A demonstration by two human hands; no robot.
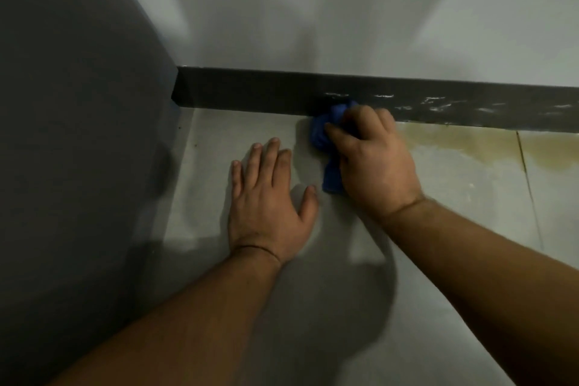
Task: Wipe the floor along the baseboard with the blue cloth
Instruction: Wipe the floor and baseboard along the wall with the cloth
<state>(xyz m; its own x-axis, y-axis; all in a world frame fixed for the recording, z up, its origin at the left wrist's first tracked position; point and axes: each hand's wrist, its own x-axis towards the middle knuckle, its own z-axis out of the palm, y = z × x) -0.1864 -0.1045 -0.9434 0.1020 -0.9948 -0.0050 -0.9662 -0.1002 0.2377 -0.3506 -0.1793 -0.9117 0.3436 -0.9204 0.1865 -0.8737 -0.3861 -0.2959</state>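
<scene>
My right hand (372,160) grips a bunched blue cloth (322,135) and presses it on the grey tiled floor (219,135), right where the floor meets the dark baseboard (250,91). Most of the cloth is hidden under the fingers; blue folds stick out at the top and left. My left hand (269,197) lies flat on the floor with fingers spread, a little left of the cloth, holding nothing.
A dark grey panel (78,103) rises at the left and forms a corner with the white wall (313,9). A yellowish stain (470,141) spreads on the floor along the baseboard to the right. White smears (438,103) mark the baseboard there.
</scene>
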